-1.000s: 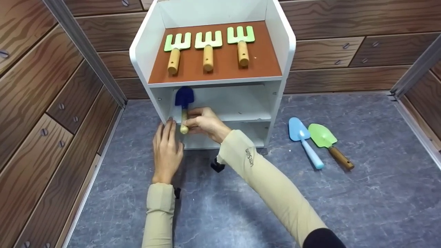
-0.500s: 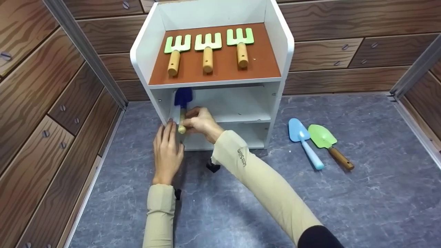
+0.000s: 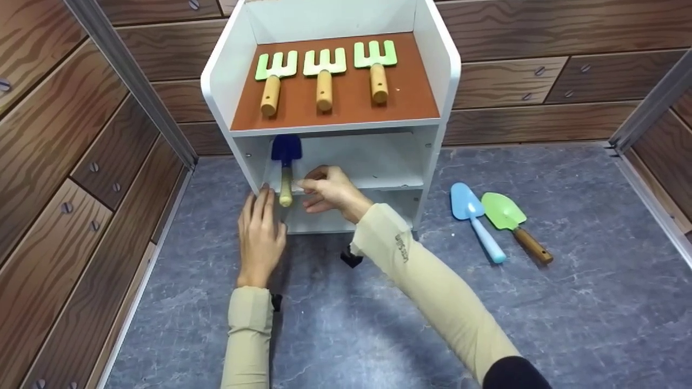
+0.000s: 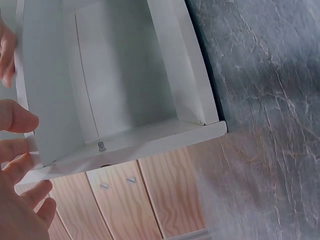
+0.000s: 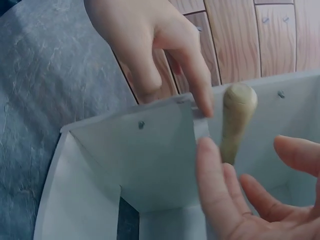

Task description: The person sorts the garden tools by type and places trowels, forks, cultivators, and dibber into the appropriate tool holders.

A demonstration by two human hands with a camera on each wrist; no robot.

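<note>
A small shovel with a dark blue blade and a pale wooden handle (image 3: 286, 181) lies on the middle shelf of a white cabinet (image 3: 450, 75), at its left side. The handle's end juts past the shelf's front edge. Just right of the handle, my right hand (image 3: 336, 192) has its fingers spread apart and holds nothing. In the right wrist view, its fingers (image 5: 212, 175) are below and beside the handle (image 5: 237, 115). My left hand (image 3: 260, 235) rests its fingertips on the front edge of the cabinet's left side; the left wrist view shows them at that edge.
Three green hand forks (image 3: 324, 81) with wooden handles lie in a row on the brown top. A light blue trowel (image 3: 476, 219) and a green trowel (image 3: 513, 224) lie on the grey floor at right. Wood-patterned walls (image 3: 540, 32) surround the area.
My right hand has let go of the shovel's handle and moved slightly right, its fingers spreading. The shovel now lies on the shelf by itself. My left hand stays at the cabinet's edge.
</note>
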